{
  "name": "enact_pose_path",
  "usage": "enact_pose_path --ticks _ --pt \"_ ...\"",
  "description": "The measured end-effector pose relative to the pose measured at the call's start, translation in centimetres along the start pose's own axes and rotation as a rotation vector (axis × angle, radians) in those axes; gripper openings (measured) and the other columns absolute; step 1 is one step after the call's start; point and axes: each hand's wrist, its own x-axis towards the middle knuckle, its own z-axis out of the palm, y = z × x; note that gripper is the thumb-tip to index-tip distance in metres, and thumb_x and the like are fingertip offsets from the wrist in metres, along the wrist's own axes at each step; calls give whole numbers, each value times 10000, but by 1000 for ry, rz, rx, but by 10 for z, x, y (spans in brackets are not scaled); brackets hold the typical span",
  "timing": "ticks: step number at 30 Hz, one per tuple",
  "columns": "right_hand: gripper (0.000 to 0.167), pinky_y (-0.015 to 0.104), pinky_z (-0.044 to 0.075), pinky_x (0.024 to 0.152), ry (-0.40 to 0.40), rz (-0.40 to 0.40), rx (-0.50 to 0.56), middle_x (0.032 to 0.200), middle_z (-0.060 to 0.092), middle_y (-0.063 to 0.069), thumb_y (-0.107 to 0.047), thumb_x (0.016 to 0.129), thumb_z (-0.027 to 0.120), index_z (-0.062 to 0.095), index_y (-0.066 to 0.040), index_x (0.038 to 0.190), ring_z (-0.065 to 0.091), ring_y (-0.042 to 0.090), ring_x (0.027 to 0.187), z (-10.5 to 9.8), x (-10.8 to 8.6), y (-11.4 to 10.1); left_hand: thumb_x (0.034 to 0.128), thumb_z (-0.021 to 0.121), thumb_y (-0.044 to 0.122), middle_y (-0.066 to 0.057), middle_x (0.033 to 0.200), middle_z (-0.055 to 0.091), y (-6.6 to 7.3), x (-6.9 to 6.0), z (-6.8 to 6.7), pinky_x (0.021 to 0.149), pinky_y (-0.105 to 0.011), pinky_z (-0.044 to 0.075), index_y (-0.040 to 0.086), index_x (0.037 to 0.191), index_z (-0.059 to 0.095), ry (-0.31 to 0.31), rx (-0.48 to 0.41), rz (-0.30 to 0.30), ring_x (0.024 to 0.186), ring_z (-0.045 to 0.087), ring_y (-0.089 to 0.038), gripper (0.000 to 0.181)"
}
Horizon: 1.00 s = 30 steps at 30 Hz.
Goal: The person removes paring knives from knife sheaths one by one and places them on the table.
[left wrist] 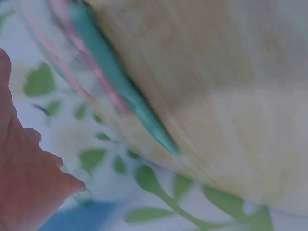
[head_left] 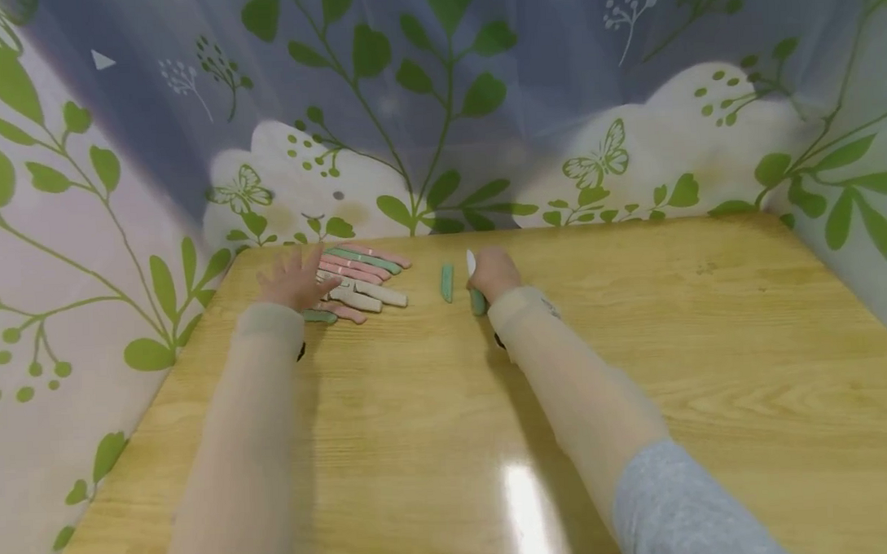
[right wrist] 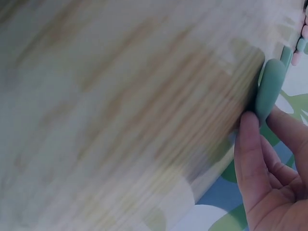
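My right hand (head_left: 496,273) (right wrist: 276,187) pinches a green handle (head_left: 477,302) (right wrist: 270,89) between thumb and fingers; a white, blade-like tip (head_left: 471,262) shows above the fist in the head view. Just left of it, a separate short green piece (head_left: 447,283) lies on the table. My left hand (head_left: 293,281) (left wrist: 29,168), fingers spread, is at the left side of a pile of long pink, green and cream pieces (head_left: 371,294); whether it touches them I cannot tell. A long green piece (left wrist: 120,79) lies beside pink ones in the left wrist view.
The wood-grain table (head_left: 390,442) ends at a wall covering (head_left: 439,147) with leaves and butterflies, which rises behind the pile and on both sides. A bright reflection lies on the table near the front.
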Motion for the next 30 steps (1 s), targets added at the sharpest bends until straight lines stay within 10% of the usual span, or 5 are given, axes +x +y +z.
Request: enact_pose_path --ticks 12,30 --pt "258 393 520 898 14 -12 -12 1042 682 179 -118 831 748 678 59 1006 634 303 977 5 1 5 931 379 688 -327 1537 -159 -85 -31 8 1026 -782 37 108 1532 -146 -51 -3 -87 1353 -100 -620 986" --pt "344 387 533 898 -1 7 -89 1103 674 179 -158 861 738 655 60 1114 641 304 1032 4 0 -2 992 495 451 -282 1563 -122 -83 -27 19 1090 -704 71 58 1529 -134 -203 -138 -18 1405 -24 -540 916"
